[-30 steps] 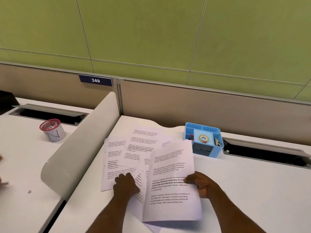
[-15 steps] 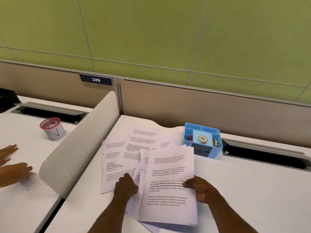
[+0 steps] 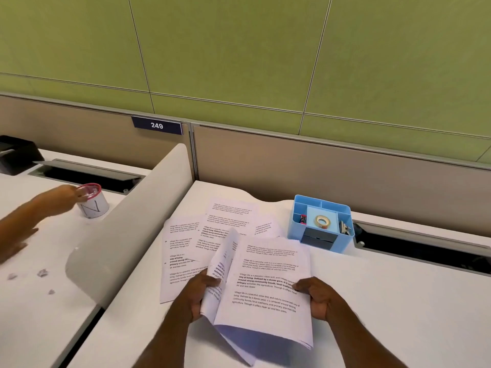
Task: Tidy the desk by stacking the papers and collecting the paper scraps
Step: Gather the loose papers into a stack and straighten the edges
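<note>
white papers [image 3: 268,282] now lifted, gripped by left hand [image 3: 195,296] and right hand [image 3: 317,298] (sheets curling).

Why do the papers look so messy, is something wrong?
The loose sheets on the desk lie fanned and overlapping at different angles, not stacked. The bundle held by the left hand and right hand is uneven, one sheet curling up. Small scraps lie on the neighbouring desk.
</note>
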`<state>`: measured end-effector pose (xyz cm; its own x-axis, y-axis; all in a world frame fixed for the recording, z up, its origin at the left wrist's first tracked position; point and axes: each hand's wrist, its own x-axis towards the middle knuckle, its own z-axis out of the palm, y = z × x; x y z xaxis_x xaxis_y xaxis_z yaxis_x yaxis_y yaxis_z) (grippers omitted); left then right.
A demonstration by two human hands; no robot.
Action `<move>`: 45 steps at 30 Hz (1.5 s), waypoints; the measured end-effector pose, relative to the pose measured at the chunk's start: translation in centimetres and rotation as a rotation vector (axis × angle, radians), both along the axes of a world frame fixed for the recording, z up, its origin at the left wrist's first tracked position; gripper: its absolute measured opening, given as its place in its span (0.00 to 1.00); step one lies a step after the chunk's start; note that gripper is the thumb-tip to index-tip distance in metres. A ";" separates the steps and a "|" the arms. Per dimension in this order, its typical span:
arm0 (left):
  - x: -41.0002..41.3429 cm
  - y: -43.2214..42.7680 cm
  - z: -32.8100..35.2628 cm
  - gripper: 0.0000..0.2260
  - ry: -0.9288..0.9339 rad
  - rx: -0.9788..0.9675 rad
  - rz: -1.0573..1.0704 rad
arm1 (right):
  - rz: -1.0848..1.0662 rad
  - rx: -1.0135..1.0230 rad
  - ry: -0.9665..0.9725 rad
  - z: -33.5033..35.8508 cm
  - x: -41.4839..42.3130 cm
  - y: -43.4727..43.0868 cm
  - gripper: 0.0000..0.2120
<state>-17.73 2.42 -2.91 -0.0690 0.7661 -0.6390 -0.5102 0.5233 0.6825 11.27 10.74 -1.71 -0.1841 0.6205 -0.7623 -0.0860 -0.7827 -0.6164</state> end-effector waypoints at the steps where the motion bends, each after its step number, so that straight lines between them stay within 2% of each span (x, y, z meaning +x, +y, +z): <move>1: 0.1 -0.1 0.0 0.22 -0.045 -0.002 0.022 | 0.006 -0.005 0.013 0.0 0.1 0.0 0.30; 5: 0.8 -0.4 0.2 0.20 -0.238 0.031 0.054 | 0.049 -0.035 0.075 -0.2 0.2 -0.2 0.28; 8: 1.6 -0.5 0.8 0.17 -0.312 0.098 0.026 | 0.096 -0.037 0.088 -0.3 0.1 -0.3 0.28; 10: 1.9 -0.7 1.5 0.18 -0.281 0.101 -0.036 | 0.138 -0.038 0.092 -0.2 0.2 -0.3 0.28; 13: 2.1 -0.8 2.2 0.27 -0.186 0.102 -0.070 | 0.220 -0.058 0.102 -0.3 0.4 -0.4 0.28; 15: 2.3 -0.7 2.6 0.30 -0.141 0.137 -0.065 | 0.264 -0.061 0.139 -0.4 0.3 -0.6 0.30; 17: 2.5 -0.6 2.8 0.31 -0.115 0.172 -0.065 | 0.272 -0.056 0.189 -0.8 0.1 -1.0 0.30; 21: 3.0 -0.3 3.6 0.30 -0.114 0.252 -0.041 | 0.206 -0.025 0.347 -1.0 -0.3 -1.6 0.23; 25: 3.1 -0.2 4.4 0.31 -0.129 0.309 -0.019 | 0.176 0.074 0.381 0.0 -0.4 -1.5 0.29; 28: 2.8 -0.2 4.8 0.27 -0.114 0.333 -0.051 | 0.210 0.187 0.381 1.3 0.0 -0.5 0.28; 31: 2.2 -0.1 5.5 0.24 0.012 0.358 -0.140 | 0.268 0.291 0.330 2.8 0.5 0.8 0.24; 34: 1.8 0.0 6.3 0.25 0.184 0.358 -0.196 | 0.287 0.413 0.201 4.2 0.9 1.7 0.25; 36: 2.1 0.3 6.9 0.25 0.237 0.392 -0.204 | 0.282 0.500 0.146 5.1 1.1 2.1 0.24; 41: 4.0 1.6 8.6 0.24 0.485 0.447 -0.088 | 0.234 0.661 0.163 6.5 1.0 2.5 0.20; 45: 4.9 2.2 8.6 0.24 0.508 0.443 0.041 | 0.195 0.710 0.138 6.9 1.3 2.6 0.16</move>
